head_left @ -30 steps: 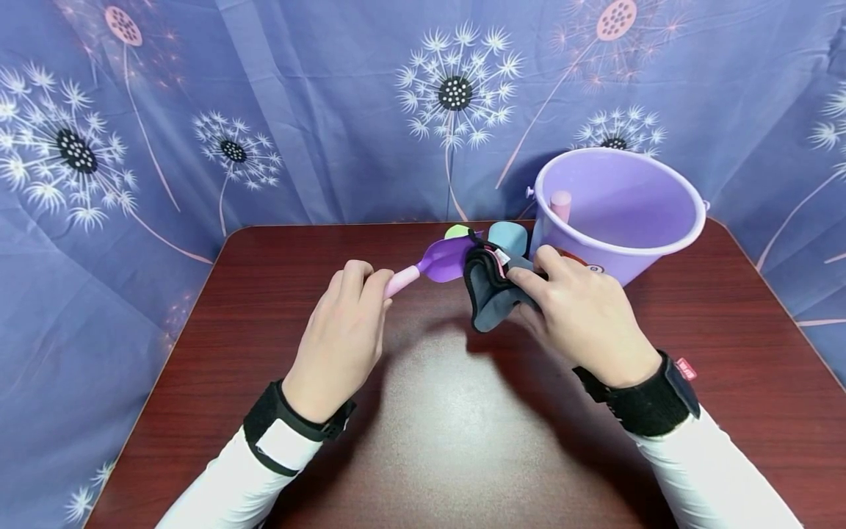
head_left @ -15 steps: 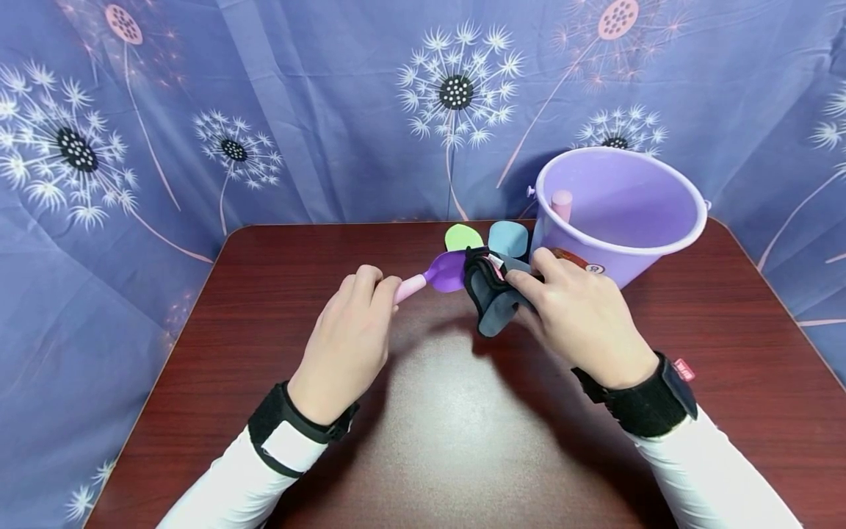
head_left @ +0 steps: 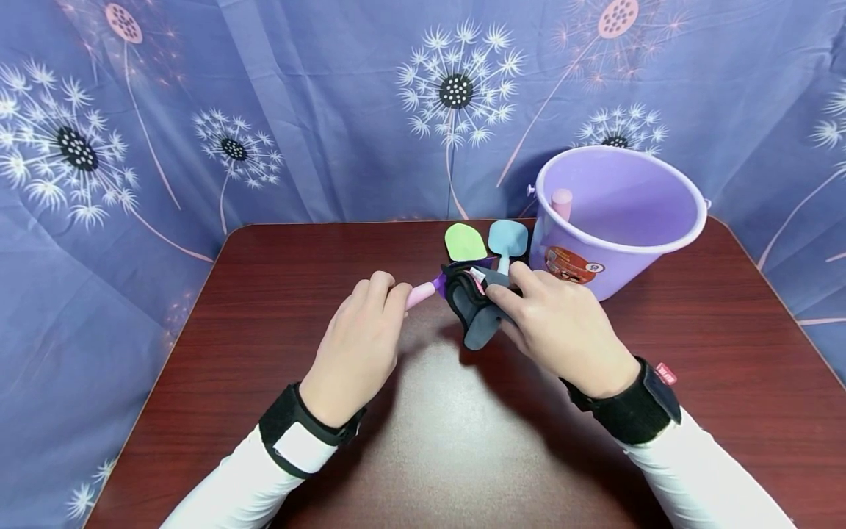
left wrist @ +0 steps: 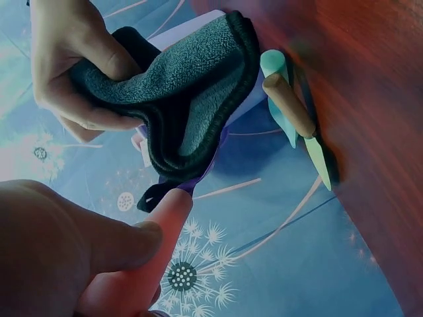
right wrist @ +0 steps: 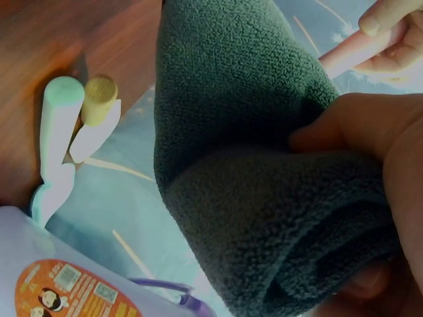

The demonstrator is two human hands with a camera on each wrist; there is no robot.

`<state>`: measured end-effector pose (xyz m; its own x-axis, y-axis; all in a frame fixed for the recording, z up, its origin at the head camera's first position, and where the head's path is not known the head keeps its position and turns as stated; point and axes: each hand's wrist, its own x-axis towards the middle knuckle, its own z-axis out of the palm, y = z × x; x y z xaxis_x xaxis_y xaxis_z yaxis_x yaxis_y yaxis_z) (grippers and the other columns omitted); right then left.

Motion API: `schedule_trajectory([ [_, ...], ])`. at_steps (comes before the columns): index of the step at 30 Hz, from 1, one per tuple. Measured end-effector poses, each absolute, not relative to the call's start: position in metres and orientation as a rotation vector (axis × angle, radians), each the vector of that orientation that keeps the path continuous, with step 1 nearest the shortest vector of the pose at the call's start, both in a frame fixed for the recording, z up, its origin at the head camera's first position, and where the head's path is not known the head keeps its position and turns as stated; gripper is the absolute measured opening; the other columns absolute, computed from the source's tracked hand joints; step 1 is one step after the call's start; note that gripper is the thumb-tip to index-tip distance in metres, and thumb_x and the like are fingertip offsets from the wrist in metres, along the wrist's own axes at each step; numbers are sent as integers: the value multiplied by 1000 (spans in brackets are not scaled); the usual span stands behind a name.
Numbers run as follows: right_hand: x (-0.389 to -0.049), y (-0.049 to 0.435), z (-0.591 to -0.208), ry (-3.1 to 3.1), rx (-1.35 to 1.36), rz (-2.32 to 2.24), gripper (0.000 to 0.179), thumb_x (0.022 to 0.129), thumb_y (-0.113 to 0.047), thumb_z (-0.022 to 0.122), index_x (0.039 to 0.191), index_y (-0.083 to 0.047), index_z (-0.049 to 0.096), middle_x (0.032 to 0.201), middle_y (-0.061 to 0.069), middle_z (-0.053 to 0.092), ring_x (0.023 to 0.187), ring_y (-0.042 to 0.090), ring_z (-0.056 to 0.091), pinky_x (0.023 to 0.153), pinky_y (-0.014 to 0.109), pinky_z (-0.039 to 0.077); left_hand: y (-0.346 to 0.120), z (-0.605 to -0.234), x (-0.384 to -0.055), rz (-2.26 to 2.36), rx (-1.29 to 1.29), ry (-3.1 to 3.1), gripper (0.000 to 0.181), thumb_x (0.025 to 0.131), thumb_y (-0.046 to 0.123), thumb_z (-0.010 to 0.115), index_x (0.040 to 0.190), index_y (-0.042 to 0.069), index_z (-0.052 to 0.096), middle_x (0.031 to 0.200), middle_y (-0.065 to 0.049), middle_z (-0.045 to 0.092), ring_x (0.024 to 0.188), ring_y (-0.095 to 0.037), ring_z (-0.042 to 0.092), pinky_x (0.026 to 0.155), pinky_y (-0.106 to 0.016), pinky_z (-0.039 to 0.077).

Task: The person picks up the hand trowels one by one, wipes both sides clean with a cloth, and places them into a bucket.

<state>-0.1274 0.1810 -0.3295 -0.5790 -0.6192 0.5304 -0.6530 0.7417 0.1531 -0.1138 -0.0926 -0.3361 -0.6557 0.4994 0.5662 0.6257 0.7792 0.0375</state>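
Observation:
My left hand grips the pink handle of a toy shovel with a purple blade. A dark grey cloth with black edging and a small white tag is bunched in my right hand. Its folds cover most of the shovel's blade, and only bits of purple show beside them. Seen from the left wrist, the cloth hangs folded round the blade just past the handle's end. In the right wrist view, my thumb presses on the thick fuzzy cloth; part of the other fingers is hidden.
A light purple bucket stands at the back right, with a pink handle sticking up inside. Left of it, at the table's rear edge, lie a green-bladed tool and a blue toy shovel. A patterned curtain hangs behind.
Both hands have come nearer to me; the left has also shifted right and the right slightly left. The cloth now covers more of the purple blade. More of the green and blue tools shows.

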Motion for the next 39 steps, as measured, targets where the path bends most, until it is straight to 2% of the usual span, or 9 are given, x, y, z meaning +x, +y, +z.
schedule_trajectory([
  [6,-126,178,-330,-2383,986,96,31,80,-21,78,107,-11,66,87,5,41,66,23,50,47,39,41,-92,-336,-114,-297,-838,-2447,15,102,8,51,111,-3,56,96,-12,43,75,-25,41,60,-35,41],
  [11,-125,177,-329,-2391,1013,113,32,85,-23,75,114,-12,67,91,4,42,69,23,51,49,38,41,-91,-336,-114,-289,-832,-2448,15,102,10,52,111,-2,56,96,-11,43,73,-26,41,60,-35,41],
  [20,-125,175,-328,-2361,1043,146,32,88,-28,73,117,-14,67,93,5,45,73,23,53,51,39,43,-92,-335,-113,-270,-824,-2470,16,101,8,52,113,-1,56,97,-12,44,75,-27,43,60,-36,43],
  [25,-125,174,-327,-2325,1049,169,33,87,-25,73,117,-13,67,93,6,47,72,23,52,52,39,43,-92,-334,-113,-261,-826,-2476,17,99,4,52,114,-1,58,97,-11,46,77,-26,44,59,-36,41],
  [32,-127,177,-330,-2325,978,161,33,87,-24,70,117,-10,66,88,5,44,62,24,46,49,40,41,-91,-334,-113,-271,-856,-2449,14,103,12,51,109,-1,55,92,-9,40,71,-24,37,59,-34,37],
  [39,-128,179,-331,-2374,892,174,29,90,-24,66,116,-11,65,87,3,43,60,22,46,48,37,40,-92,-335,-112,-257,-856,-2464,14,104,10,49,111,0,55,94,-9,41,73,-25,40,60,-34,39],
])
